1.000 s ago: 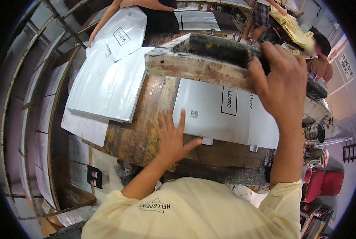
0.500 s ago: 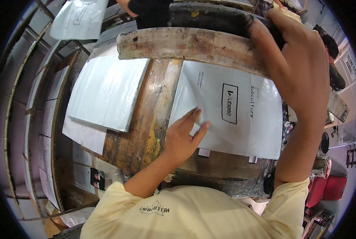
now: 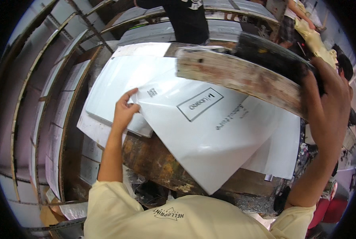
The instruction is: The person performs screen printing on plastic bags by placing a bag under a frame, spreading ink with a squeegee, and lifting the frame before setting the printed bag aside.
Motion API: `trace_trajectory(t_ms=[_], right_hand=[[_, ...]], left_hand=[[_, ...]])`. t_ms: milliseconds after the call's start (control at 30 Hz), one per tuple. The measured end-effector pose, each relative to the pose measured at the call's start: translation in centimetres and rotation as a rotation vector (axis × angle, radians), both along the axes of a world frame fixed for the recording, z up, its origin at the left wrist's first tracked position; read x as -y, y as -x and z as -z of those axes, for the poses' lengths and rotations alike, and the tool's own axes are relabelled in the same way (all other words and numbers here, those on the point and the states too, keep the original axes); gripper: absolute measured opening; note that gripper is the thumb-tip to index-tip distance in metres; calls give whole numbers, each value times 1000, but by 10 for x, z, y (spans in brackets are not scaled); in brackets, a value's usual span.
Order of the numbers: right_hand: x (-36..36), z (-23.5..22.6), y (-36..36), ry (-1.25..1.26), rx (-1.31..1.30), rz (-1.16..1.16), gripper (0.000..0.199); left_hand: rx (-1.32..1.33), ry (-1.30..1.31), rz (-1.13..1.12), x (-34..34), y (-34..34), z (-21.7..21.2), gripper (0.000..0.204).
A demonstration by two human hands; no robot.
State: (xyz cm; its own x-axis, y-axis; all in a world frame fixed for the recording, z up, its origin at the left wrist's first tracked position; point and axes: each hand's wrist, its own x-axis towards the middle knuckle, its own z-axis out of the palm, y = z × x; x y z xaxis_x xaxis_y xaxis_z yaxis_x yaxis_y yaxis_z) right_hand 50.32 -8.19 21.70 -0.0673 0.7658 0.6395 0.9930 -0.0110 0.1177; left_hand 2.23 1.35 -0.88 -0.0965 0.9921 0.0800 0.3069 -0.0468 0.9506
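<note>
Plainly, left hand pinching white sheet, boxed logo and black lettering on it, right hand gripping wooden frame

sheet: white, black print | frame: grained brown | shirt: cream | table: mottled brown

Your table bears the stack at left. The sheet extends rightward from your left hand; the frame (at your right hand) sits beyond. A rack stands far left.
</note>
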Motion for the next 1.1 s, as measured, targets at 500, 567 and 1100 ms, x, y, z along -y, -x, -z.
trace_trajectory(t_ms=[500,567,1100], right_hand=[[8,6,5,-58,-126,-132,48],[15,13,7,-81,-127,-138,50],[131,235,17,673,-357,-283,37]], left_hand=[[-829,-318,80,-62,17,-45,98],[-189,-39,391,6,-62,-45,106],[-550,-221,283,153,-148,100,107]])
